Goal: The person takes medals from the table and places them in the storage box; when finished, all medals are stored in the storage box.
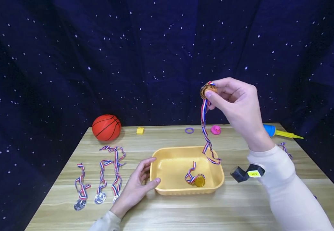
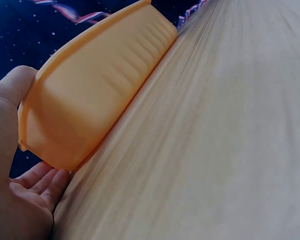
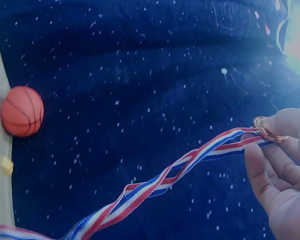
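My right hand (image 1: 237, 101) pinches a bronze-coloured medal (image 1: 204, 92) between thumb and fingers, raised above the table. Its red, white and blue ribbon (image 3: 160, 182) dangles twisted, the low end overlapping the right side of a yellow plastic basin (image 1: 167, 154) in the head view. At the basin's left end, my left hand (image 1: 139, 183) holds it, thumb at the rim and fingers against the outer wall, as the left wrist view shows. Inside the basin lies a gold medal (image 1: 200, 180) with its ribbon bunched beside it.
Silver medals (image 1: 100, 198) with ribbons lie left of the basin. Along the back stand a basketball (image 1: 107, 127), a yellow block (image 1: 140, 130), a purple ring (image 1: 189, 130), a pink rubber duck (image 1: 215, 129) and a blue-and-yellow pump (image 1: 285, 133). Another ribbon (image 1: 284, 148) shows behind the right sleeve.
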`<state>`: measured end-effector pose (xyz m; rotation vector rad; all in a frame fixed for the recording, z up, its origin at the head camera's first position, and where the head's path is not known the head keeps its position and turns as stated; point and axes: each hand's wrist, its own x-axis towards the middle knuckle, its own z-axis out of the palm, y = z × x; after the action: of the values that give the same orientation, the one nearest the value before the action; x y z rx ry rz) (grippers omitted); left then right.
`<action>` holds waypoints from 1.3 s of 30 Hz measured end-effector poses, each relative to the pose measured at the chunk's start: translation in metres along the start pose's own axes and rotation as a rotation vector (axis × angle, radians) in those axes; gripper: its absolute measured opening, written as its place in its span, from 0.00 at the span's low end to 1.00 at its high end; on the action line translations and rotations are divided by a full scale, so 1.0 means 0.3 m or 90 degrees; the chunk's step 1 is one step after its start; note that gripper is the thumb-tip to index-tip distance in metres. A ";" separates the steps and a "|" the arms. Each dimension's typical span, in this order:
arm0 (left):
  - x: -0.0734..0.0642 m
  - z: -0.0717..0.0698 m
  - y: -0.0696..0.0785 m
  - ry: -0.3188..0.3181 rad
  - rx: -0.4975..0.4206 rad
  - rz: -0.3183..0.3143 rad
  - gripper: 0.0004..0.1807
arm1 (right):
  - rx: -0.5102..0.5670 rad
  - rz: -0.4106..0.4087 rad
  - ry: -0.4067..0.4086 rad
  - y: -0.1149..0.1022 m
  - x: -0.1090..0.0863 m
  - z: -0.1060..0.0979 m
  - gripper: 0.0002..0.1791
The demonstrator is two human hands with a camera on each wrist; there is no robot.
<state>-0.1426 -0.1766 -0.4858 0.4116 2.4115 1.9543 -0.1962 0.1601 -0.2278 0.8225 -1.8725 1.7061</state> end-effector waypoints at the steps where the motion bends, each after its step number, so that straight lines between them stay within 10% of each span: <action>1: -0.001 0.000 -0.001 0.000 -0.001 0.001 0.44 | 0.004 -0.006 -0.001 -0.003 0.007 0.012 0.08; 14: -0.004 -0.004 -0.005 0.003 -0.002 -0.007 0.43 | 0.064 0.006 -0.045 0.055 -0.008 0.109 0.11; 39: -0.007 -0.003 0.004 -0.007 -0.007 -0.001 0.43 | 0.015 0.261 -0.172 0.286 -0.254 0.171 0.10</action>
<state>-0.1405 -0.1777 -0.4847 0.4181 2.3924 1.9597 -0.2000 0.1218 -0.3474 0.7459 -2.3359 1.9362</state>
